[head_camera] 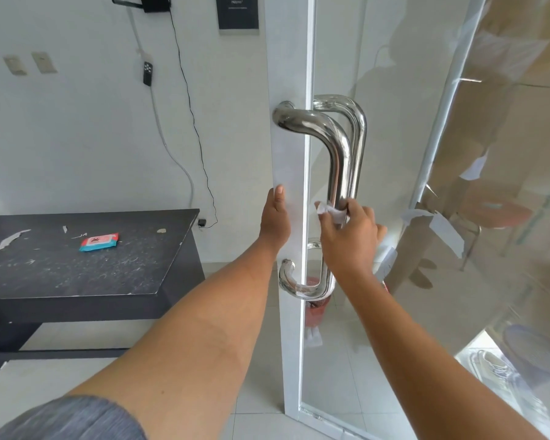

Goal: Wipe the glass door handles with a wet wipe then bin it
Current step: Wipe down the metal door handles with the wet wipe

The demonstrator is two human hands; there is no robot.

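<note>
Head camera view shows the right hand curled round the lower part of the near polished steel tube handle, with the crumpled white wet wipe pinched between the fingers and the metal. One corner of the wipe sticks out to the left. The left hand rests against the left edge of the white door frame, with the thumb straight up along it. Its other fingers are hidden, so I cannot tell if they hook round the edge.

The step in hand, as I judge it, is wiping the straight shaft. To do it well, the wipe should wrap the whole tube, not only the front, and slide along it with steady pressure, also over the bends at the top and bottom. The left hand should keep the door from swinging. The second steel handle, behind the glass pane, needs the same care.

A red and teal wipes packet lies on the scratched black table, toward its back edge. A reddish basket shows through the glass under the handles. It may be the bin.
</note>
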